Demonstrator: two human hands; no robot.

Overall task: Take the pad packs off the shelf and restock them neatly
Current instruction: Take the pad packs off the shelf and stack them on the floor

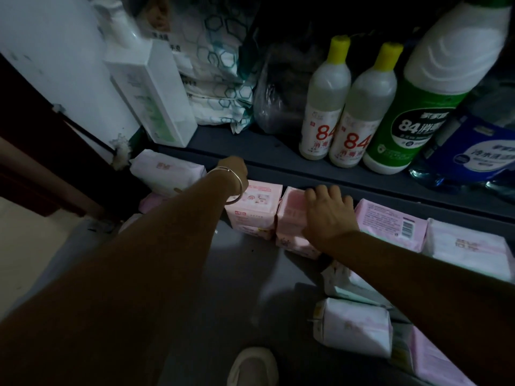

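Note:
Pink and white pad packs line a low grey shelf. My left hand, a bangle on its wrist, reaches under the upper shelf edge behind a pink pack; its fingers are hidden. My right hand lies flat, palm down, on the neighbouring pink pack, which sits on another pack. A white pack lies at the far left. A lilac pack with a barcode and a white pack lie to the right. More packs lie loose at the front right.
On the upper shelf stand two yellow-capped "84" bottles, a large green-labelled bottle, a blue-labelled bottle, a white pump bottle, patterned packs and a plastic bag. My shoe shows below.

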